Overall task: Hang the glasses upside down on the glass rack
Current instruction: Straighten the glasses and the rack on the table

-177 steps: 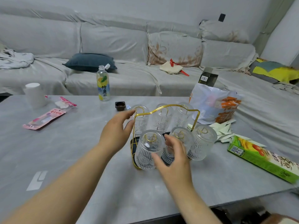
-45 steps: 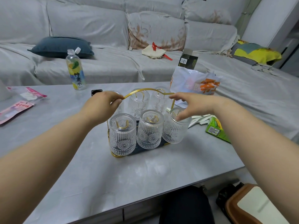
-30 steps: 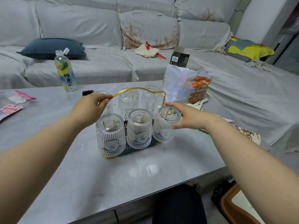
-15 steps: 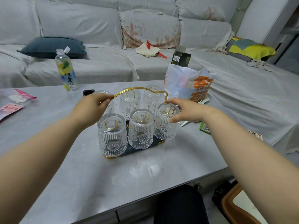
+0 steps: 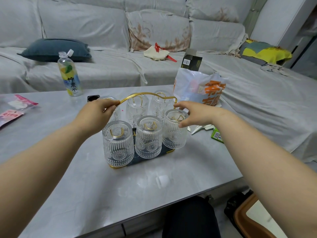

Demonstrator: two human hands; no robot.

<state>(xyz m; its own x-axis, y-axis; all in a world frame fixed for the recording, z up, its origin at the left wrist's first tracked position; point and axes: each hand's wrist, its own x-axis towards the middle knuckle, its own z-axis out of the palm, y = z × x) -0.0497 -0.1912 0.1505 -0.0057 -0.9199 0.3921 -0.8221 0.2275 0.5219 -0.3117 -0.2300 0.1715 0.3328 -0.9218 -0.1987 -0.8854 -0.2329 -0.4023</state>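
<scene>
Since half a second ago little has shifted: your right hand (image 5: pixel 193 114) has kept its place at the front right glass (image 5: pixel 175 128), and your left hand (image 5: pixel 96 115) stays on the gold handle (image 5: pixel 147 97) of the glass rack (image 5: pixel 118 167).

Your left hand is closed around the left end of that wire handle, fingers curled over it. Your right hand grasps the front right glass near its upturned base, thumb on the near side and fingers over the far side, close by the right end of the handle.

The rack stands on the grey table (image 5: pixel 68 186), about at its middle. Six ribbed clear glasses hang on it upside down, each over a gold wire loop. In the front row you have the front left glass (image 5: pixel 118 143), the front middle glass (image 5: pixel 149 138) and the one your right hand holds. Behind them the back middle glass (image 5: pixel 137 107) and back right glass (image 5: pixel 159 103) show clearly, while the back left glass (image 5: pixel 115 114) is mostly hidden by your left hand.

Beyond the rack stand a lemon water bottle (image 5: pixel 69 74) to the left and a white plastic bag (image 5: pixel 199 88) with orange print to the right. Pink snack packets (image 5: pixel 10 115) lie at the table's left edge, and a green carton (image 5: pixel 217 135) peeks out behind your right forearm.
</scene>
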